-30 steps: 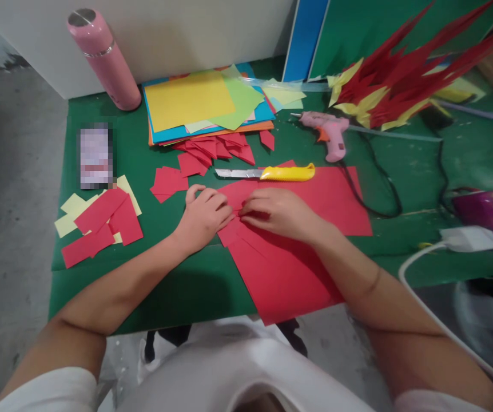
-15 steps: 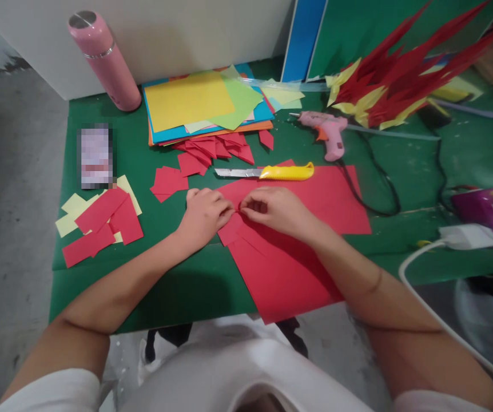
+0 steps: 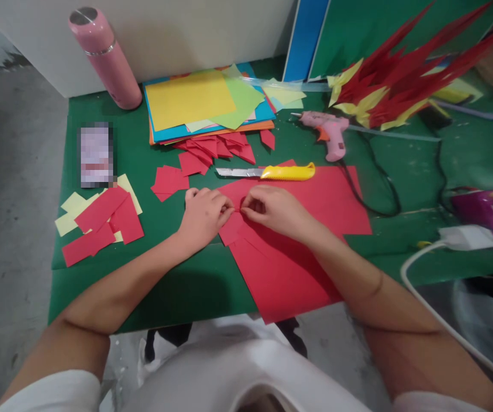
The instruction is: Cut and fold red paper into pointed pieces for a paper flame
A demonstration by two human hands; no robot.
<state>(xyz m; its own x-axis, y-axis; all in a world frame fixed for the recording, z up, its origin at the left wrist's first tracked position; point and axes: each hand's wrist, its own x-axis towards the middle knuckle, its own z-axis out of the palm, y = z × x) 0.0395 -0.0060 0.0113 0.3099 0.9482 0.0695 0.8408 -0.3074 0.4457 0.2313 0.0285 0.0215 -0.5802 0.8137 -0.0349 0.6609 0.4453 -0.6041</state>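
Observation:
My left hand (image 3: pixel 204 216) and my right hand (image 3: pixel 275 210) meet fingertip to fingertip over a small red paper piece (image 3: pixel 231 228), both pinching it. The piece lies on the left edge of large red paper sheets (image 3: pixel 289 269) spread on the green table (image 3: pixel 178 292). A yellow-handled utility knife (image 3: pixel 287 171) with its blade out lies just beyond my hands.
Cut red pieces (image 3: pixel 212 150) and a stack of coloured sheets (image 3: pixel 203 103) lie further back. Red and yellow scraps (image 3: pixel 100 220) sit left, with a pink flask (image 3: pixel 107 57) behind. A pink glue gun (image 3: pixel 330 133) with cord, a red-yellow spiky paper craft (image 3: pixel 401 80) and a purple device (image 3: pixel 490 209) are right.
My fingers have drawn closer together on the small red piece, shifting from pressing flat to pinching. Everything else stays put.

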